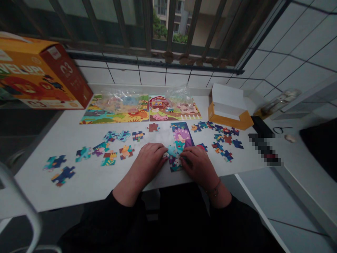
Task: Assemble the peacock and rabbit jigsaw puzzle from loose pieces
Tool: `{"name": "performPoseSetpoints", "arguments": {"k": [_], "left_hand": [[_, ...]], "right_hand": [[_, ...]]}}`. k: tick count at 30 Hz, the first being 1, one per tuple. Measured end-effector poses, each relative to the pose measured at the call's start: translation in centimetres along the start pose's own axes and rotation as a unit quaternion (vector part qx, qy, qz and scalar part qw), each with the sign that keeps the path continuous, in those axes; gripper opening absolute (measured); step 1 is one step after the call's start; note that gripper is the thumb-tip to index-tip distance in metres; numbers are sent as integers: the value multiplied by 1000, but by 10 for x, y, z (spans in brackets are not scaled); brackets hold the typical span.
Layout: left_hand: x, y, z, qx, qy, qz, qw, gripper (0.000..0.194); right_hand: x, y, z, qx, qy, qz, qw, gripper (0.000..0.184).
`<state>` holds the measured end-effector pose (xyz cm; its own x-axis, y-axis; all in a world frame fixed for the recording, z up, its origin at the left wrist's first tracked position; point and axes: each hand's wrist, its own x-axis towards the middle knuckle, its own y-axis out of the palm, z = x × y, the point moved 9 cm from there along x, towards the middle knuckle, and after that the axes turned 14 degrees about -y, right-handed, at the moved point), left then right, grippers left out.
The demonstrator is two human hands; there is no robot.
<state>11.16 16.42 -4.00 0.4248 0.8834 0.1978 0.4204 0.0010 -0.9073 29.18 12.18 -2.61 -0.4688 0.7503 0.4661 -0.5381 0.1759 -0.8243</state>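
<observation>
Two hands work low over the white tabletop, fingers bent rather than spread. The left hand has its thumb and forefinger drawn together at a pale puzzle piece; whether it pinches or just presses is impossible to tell. The right hand curls over the side of the joined section, its grip likewise unclear. That section, a narrow upright strip with a purple figure, lies between and just beyond the hands, and appears to be only a small share of the picture. Much remains unjoined: left-hand loose pieces spread widely, right-hand loose pieces lie closer together, and a brown piece sits beyond the left hand. Farther back, a jungle picture and a farm picture look whole, partly under clear plastic, beside an open box.
</observation>
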Motion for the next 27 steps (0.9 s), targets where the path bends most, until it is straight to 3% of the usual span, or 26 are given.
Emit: {"name": "performPoseSetpoints", "arguments": {"k": [19,27], "left_hand": [[-1,5,-19,67,32,-29,997,18],[-3,5,-11,26,25,-32,999,20]], "right_hand": [[-2,5,1,-34,-11,28,999,23],[-3,4,4,-60,-30,23,997,19]]}}
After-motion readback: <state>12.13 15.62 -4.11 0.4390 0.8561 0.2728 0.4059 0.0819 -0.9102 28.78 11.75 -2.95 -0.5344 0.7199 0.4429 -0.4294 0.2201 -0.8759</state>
